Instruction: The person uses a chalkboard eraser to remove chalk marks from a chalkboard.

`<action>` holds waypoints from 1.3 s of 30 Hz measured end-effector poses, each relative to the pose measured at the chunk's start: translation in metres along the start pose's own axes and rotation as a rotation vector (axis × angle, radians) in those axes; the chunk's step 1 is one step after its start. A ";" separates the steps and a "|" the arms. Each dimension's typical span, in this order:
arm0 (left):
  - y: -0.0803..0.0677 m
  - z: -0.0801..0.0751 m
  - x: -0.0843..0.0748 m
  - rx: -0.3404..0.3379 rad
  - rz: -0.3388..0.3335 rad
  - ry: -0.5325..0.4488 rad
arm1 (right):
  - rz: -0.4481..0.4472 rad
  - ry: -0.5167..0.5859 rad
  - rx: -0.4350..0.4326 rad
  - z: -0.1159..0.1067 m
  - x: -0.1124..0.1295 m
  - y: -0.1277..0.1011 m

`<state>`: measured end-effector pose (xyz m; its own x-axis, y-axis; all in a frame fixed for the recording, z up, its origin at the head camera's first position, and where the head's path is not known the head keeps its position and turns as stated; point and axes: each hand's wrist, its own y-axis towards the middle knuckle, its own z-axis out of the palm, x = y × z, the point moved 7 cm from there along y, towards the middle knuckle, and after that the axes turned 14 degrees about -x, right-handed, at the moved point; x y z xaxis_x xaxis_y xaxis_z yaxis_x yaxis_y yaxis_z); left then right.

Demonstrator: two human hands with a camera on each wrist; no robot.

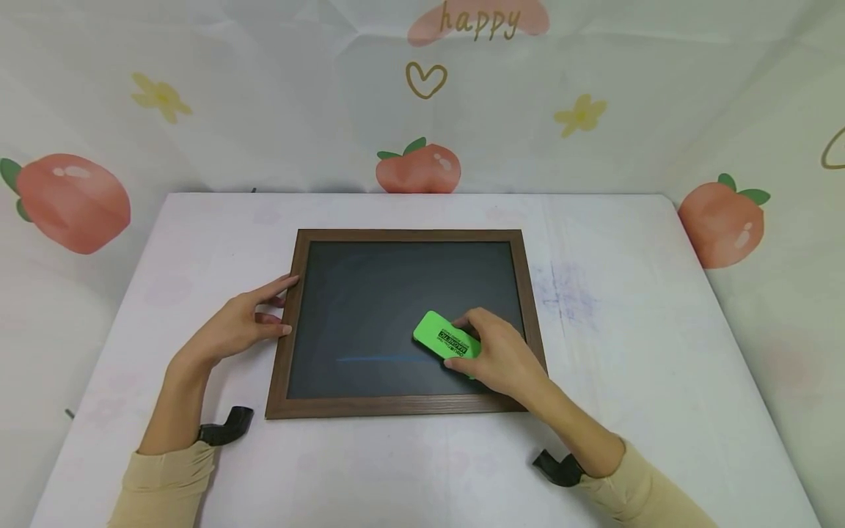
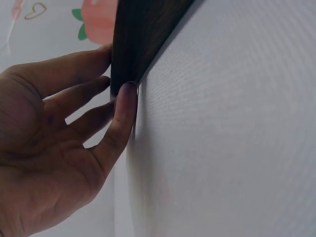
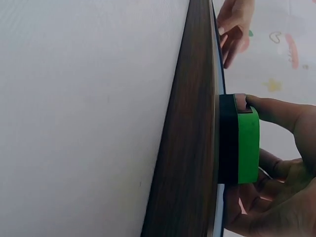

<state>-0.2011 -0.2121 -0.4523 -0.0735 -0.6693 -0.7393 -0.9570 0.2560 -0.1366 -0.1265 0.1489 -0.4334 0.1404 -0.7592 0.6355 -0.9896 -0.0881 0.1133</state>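
Right hand [image 1: 498, 359] grips the green eraser [image 1: 446, 339], fingers curled over its sides, pressing its dark felt flat against the chalkboard [image 1: 370, 308] at lower center of the frame, just above a faint blue line [image 1: 383, 358]. Left hand [image 1: 240, 326] lies open, straight fingertips braced against the wooden frame's left edge so the board stays put on the white surface [image 1: 627, 330]. Both forearms reach in low from the bottom corners.

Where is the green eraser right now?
In the head view the green eraser sits on the chalkboard, lower right part, gripped by the right hand, just above a faint blue chalk line.
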 end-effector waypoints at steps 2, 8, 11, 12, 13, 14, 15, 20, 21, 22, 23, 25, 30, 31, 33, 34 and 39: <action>0.000 0.000 0.000 0.000 0.004 0.010 | -0.010 0.001 0.004 0.003 0.004 0.000; 0.000 0.000 -0.002 0.002 0.005 0.018 | -0.038 0.005 -0.006 0.008 0.014 -0.001; 0.000 0.000 -0.003 0.003 0.005 0.024 | -0.050 -0.008 -0.023 0.009 0.017 -0.001; 0.000 0.000 -0.003 0.003 0.007 0.024 | -0.055 -0.012 -0.029 0.010 0.018 -0.001; 0.000 0.000 -0.004 0.003 0.008 0.022 | -0.058 -0.013 -0.036 0.010 0.019 -0.001; 0.000 0.000 -0.004 0.003 0.010 0.020 | -0.062 -0.015 -0.041 0.010 0.019 -0.001; 0.000 -0.001 -0.004 0.003 0.013 0.018 | -0.065 -0.015 -0.046 0.011 0.020 -0.001; -0.001 -0.001 -0.005 0.004 0.013 0.014 | -0.074 -0.019 -0.050 0.016 0.026 -0.001; -0.001 -0.001 -0.005 0.004 0.014 0.014 | -0.076 -0.019 -0.047 0.017 0.027 -0.001; -0.002 -0.001 -0.005 0.004 0.012 0.013 | -0.077 -0.019 -0.044 0.019 0.029 -0.001; -0.002 -0.001 -0.004 0.005 0.015 0.010 | -0.079 -0.018 -0.042 0.021 0.030 -0.001; -0.002 -0.001 -0.004 0.006 0.014 0.002 | -0.081 -0.017 -0.037 0.024 0.034 -0.001; -0.003 -0.001 -0.002 0.011 0.001 -0.025 | -0.101 -0.018 -0.030 0.033 0.044 -0.001; -0.003 -0.001 -0.002 0.011 -0.004 -0.024 | -0.107 -0.018 -0.027 0.034 0.046 0.000; -0.002 -0.001 -0.001 0.009 -0.003 -0.015 | -0.118 -0.022 -0.023 0.037 0.050 0.000; -0.002 -0.001 -0.001 0.007 -0.003 -0.010 | -0.122 -0.021 -0.021 0.038 0.051 0.000; -0.001 -0.001 -0.002 0.008 0.003 -0.004 | -0.138 -0.028 -0.014 0.045 0.059 0.001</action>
<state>-0.2000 -0.2118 -0.4506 -0.0754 -0.6658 -0.7423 -0.9544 0.2639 -0.1397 -0.1200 0.0749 -0.4296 0.2738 -0.7583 0.5916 -0.9605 -0.1838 0.2090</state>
